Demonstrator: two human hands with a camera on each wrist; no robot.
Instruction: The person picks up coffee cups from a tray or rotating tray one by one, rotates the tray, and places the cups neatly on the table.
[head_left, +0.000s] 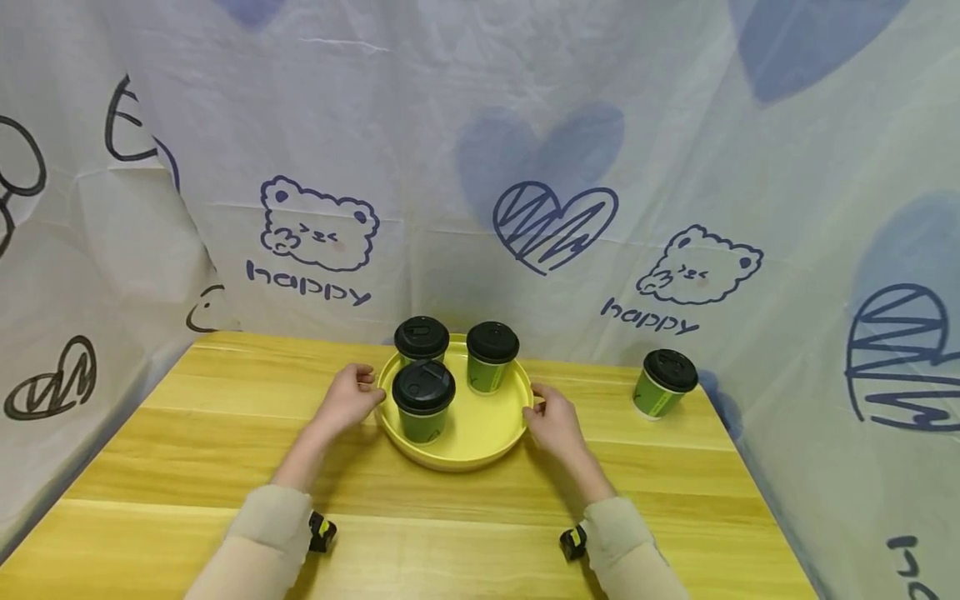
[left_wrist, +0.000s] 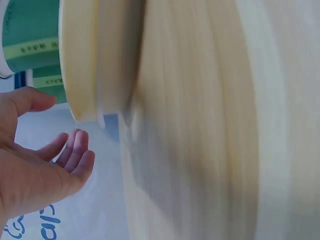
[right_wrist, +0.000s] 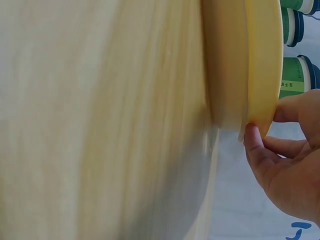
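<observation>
A round yellow tray [head_left: 491, 432] carries three green paper cups with black lids: one at the front left [head_left: 422, 402], another behind it [head_left: 422, 339], a third at the back right [head_left: 491, 358]. My right hand [head_left: 555, 422] pinches the tray's right rim between thumb and fingers, as the right wrist view shows up close. At the left side, my left hand [head_left: 349, 403] is held beside the rim with loosely bent fingers. In the left wrist view, a gap shows between those fingers [left_wrist: 75, 150] and the tray wall.
Another lidded green cup [head_left: 664, 385] stands on the wooden table [head_left: 420, 533], near its back right corner. A white cloth [head_left: 420, 167] with blue hearts and bear drawings hangs behind and at both sides. Black wrist devices [head_left: 321, 532] sit by the sleeves.
</observation>
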